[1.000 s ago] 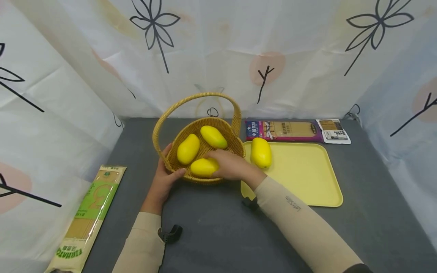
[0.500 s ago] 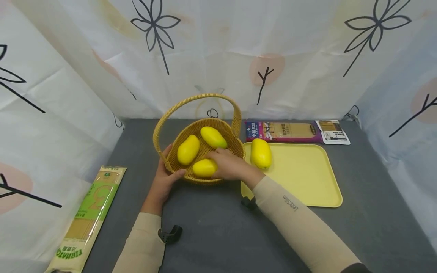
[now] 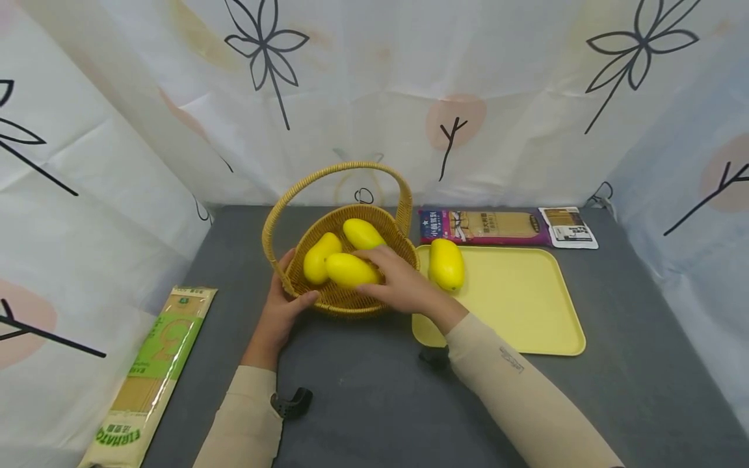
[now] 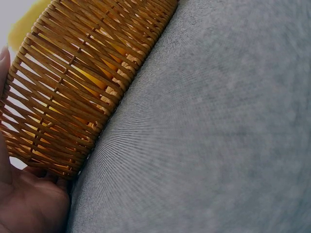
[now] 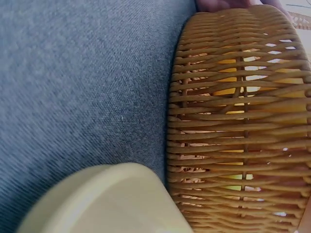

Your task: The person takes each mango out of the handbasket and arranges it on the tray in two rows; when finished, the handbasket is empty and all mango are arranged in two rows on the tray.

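Holding a mango (image 3: pixel 351 270) in or just above the basket (image 3: pixel 345 308), the right hand (image 3: pixel 404 283) could drop it if the smooth skin slips, or bump another mango (image 3: pixel 318 261) just beyond its fingertips. Left hand (image 3: pixel 283 309) grips the basket's side; loosening might let it shift. Versus earlier, the held mango is farther from the near rim, lifted apparently.

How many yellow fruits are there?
4: a left fruit and a back fruit in the basket, another fruit in the right hand, one tray fruit.
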`<state>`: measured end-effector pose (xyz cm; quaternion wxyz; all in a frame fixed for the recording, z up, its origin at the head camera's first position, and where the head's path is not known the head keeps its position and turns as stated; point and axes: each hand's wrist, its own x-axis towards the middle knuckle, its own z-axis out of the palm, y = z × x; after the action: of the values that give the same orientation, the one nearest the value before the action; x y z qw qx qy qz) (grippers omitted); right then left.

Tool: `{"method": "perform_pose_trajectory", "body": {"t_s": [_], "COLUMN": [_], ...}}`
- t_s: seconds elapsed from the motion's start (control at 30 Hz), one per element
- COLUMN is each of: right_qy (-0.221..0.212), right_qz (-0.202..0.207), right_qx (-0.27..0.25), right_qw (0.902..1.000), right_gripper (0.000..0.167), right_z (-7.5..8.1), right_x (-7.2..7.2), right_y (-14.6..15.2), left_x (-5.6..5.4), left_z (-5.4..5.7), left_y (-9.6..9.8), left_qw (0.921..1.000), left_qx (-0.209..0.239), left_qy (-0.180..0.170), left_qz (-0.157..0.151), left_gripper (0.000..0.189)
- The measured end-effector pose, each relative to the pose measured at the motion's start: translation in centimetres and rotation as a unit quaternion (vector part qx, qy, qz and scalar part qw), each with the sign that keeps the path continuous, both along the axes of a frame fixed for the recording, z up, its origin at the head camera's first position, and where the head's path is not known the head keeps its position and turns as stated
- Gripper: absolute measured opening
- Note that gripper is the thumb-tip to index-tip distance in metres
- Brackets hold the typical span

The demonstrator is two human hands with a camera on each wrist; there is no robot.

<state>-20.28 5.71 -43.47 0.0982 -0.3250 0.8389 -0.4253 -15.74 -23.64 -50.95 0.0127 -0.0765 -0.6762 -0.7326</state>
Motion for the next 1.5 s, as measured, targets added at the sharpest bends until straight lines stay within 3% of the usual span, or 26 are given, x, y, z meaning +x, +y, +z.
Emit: {"method": "perform_pose_trajectory", "body": {"t_s": [0.27,0.53,0.77,0.93,1.23,1.5], "right_qy": [-0.035,-0.093,-0.119,-0.125,-0.131,-0.115], "right_qz": [-0.013,-0.038,-0.031,-0.045,-0.103,-0.134], "right_qx": [-0.154,-0.24,-0.308,-0.323,-0.301,-0.333], "right_qw": [0.9873,0.9655,0.9433,0.9372,0.939,0.9263], "right_gripper": [0.059,0.055,0.053,0.053,0.051,0.047], "right_z": [-0.2,0.7,0.7,0.6,0.7,0.1], "right_x": [0.6,1.7,2.4,2.7,3.6,3.6], "right_y": [1.1,2.9,5.1,6.7,9.9,13.0], "left_x": [0.1,-0.1,-0.2,-0.1,-0.1,-0.1], "left_z": [0.1,0.4,0.4,0.4,0.3,0.1], "left_y": [0.1,0.1,0.2,0.1,0.1,0.1], "left_qw": [1.0,0.9998,1.0,1.0,0.9999,0.9999], "left_qx": [-0.005,-0.017,0.002,0.004,-0.006,-0.007], "left_qy": [-0.001,-0.006,0.002,-0.001,-0.003,-0.003], "left_qz": [0.002,0.01,0.004,0.004,0.01,0.01], "left_gripper": [0.096,0.096,0.097,0.096,0.097,0.097]}}
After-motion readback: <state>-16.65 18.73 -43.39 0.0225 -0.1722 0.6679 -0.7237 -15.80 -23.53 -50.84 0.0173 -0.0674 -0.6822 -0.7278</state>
